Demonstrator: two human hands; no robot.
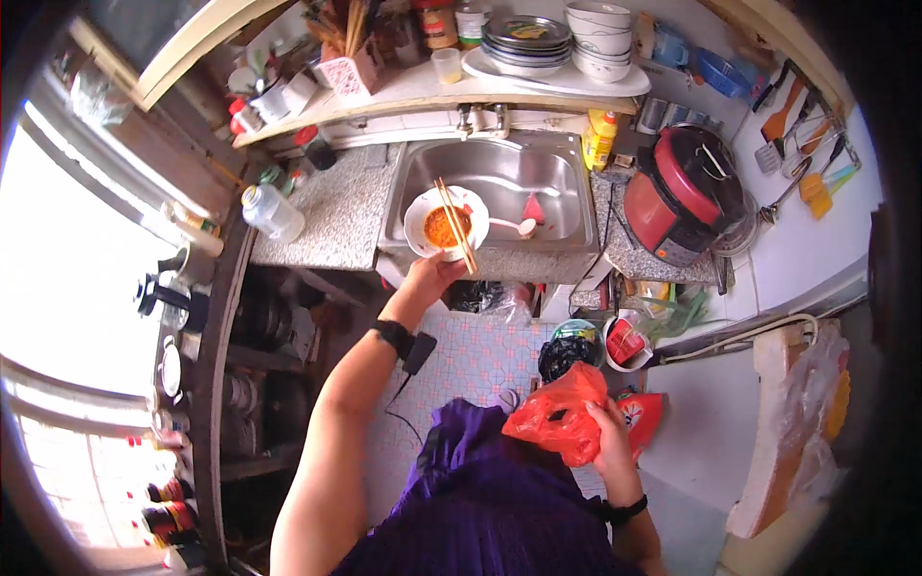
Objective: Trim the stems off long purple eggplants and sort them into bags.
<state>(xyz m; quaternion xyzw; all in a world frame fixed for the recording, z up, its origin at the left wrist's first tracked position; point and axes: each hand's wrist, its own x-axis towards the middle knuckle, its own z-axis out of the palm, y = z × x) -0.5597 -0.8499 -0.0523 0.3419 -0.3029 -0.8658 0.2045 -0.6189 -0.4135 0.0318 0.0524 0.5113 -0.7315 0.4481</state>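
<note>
My left hand [431, 279] grips the near rim of a white bowl [414, 216], which is over the left part of the steel sink. Reddish-orange liquid with small bits [441, 229] lies in the bottom of the bowl. A pair of wooden chopsticks [455, 225] rests across it, the near ends beside my fingers. Low on the right, my right hand [611, 439] holds a crumpled red plastic bag [560, 414] close to my purple clothing [497, 518]. Inside the sink [497, 162] are a long-handled pale brush [527, 228] and a pink piece [533, 209], perhaps a cloth or sponge.
Right of the sink stands a red and black electric cooker [677, 198]. A clear plastic jug [272, 214] is on the left counter. Stacked bowls [599, 36] and plates [526, 43] fill the shelf above. Bins [576, 345] stand on the floor, and a cable [392, 403] dangles near my left wrist.
</note>
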